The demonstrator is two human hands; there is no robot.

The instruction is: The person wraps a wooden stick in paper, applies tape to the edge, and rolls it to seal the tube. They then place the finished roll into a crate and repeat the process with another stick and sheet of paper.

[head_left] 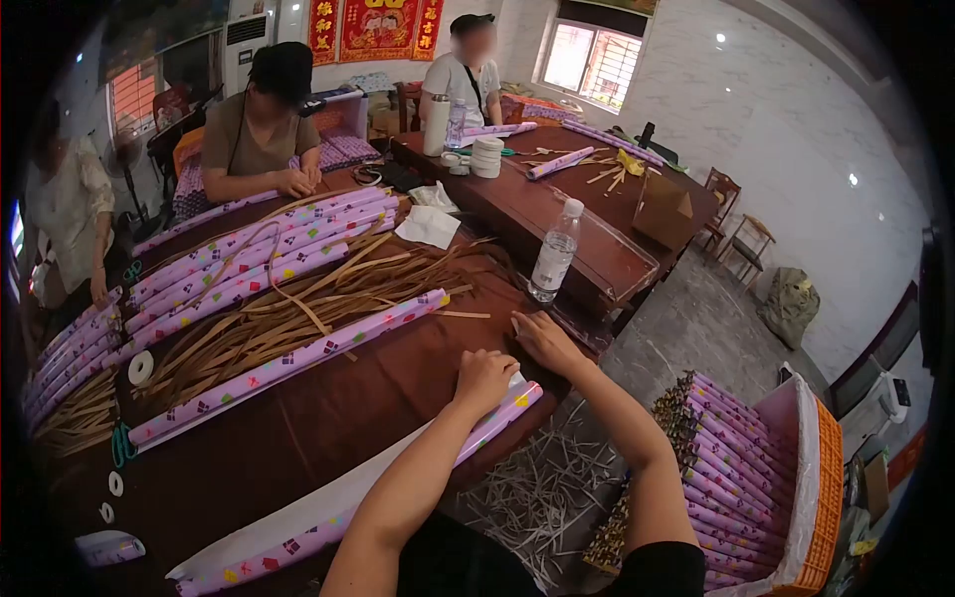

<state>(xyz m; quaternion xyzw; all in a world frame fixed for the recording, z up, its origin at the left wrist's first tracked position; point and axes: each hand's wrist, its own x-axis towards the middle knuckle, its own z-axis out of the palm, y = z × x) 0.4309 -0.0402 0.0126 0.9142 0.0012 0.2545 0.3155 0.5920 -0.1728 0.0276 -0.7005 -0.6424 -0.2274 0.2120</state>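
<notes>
My left hand is closed on the near end of a partly rolled sheet of purple patterned wrapping paper, its white inner side showing. The sheet runs diagonally along the table's front edge. My right hand is over the table's right edge, fingers bent together, with a small pale bit at the fingertips that I cannot make out. Just behind it stands a clear water bottle. A finished-looking purple paper roll lies further left, beside a pile of brown flat strips.
Rolls of white tape and teal scissors lie at the left. More purple rolls are stacked behind the strips. An orange crate of rolls stands on the floor at right, near paper shreds. Several people sit or stand around the tables.
</notes>
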